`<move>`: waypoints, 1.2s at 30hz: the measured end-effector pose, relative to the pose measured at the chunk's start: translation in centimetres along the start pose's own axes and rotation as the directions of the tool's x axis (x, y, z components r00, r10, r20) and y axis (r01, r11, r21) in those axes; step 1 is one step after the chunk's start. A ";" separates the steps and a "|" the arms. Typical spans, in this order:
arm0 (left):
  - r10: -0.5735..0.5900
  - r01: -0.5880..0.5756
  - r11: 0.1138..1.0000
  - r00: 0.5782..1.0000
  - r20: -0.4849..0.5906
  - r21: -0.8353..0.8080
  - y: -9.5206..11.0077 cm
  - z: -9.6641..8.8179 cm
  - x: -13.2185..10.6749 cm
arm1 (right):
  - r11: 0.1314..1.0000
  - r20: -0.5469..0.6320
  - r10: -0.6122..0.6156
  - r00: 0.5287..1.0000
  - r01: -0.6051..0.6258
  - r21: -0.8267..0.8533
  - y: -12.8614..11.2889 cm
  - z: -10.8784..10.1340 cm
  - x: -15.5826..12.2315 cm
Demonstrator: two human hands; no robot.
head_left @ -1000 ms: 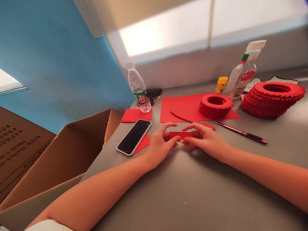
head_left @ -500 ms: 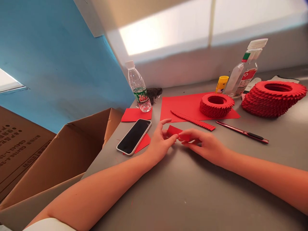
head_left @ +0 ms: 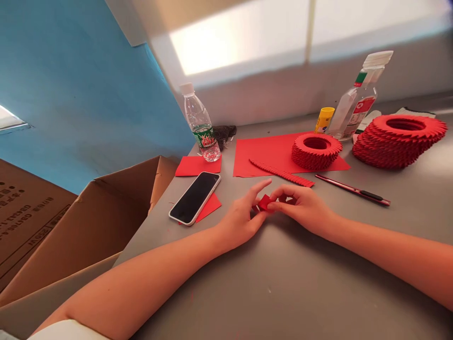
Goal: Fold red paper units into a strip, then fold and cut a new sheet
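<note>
Ppr pc [head_left: 264,203] red, tbl [head_left: 230,293] grey, phone [head_left: 194,197] blk w/ wht edge.

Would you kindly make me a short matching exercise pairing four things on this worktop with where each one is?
Things
1. Phone
2. Yellow tube
3. Small red paper
4. Smaller red ring

Places
A. Held between the left hand and the right hand
B. On the large red sheet
C. Partly covering a red paper piece
D. Standing just left of the clear bottle on the right

Pairs: 1-C, 2-D, 3-A, 4-B
</note>
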State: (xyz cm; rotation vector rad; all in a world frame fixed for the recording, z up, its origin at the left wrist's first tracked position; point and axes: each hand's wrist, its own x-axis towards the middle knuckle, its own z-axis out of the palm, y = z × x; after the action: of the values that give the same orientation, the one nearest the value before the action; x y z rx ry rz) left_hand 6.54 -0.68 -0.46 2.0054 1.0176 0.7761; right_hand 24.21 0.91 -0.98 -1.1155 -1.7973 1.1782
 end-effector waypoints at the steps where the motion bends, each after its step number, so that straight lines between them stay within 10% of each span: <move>1: -0.004 0.004 1.000 1.000 -0.001 0.002 0.0 0.0 0.0 | 0.999 -0.013 0.013 1.000 -0.013 0.042 0.0 0.0 0.0; 7: -0.018 0.018 1.000 0.999 -0.034 0.001 0.0 0.1 0.0 | 0.972 0.013 0.059 0.998 -0.060 0.225 0.2 0.2 -0.1; 19: -0.079 0.085 0.995 0.991 -0.108 0.051 0.0 0.0 -0.3 | 0.997 -0.077 0.028 0.997 -0.022 0.080 -0.2 -0.1 0.0; 36: 0.122 -0.091 0.965 0.986 -0.115 0.248 -0.4 0.3 -0.4 | 0.983 -0.031 -0.165 0.986 0.162 -0.088 0.1 0.2 -0.3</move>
State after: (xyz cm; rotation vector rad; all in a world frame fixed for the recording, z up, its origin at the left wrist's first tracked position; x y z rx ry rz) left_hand 6.38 -0.94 -1.03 2.2577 1.1314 0.8846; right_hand 24.15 0.59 -1.19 -1.0088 -1.8860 0.9858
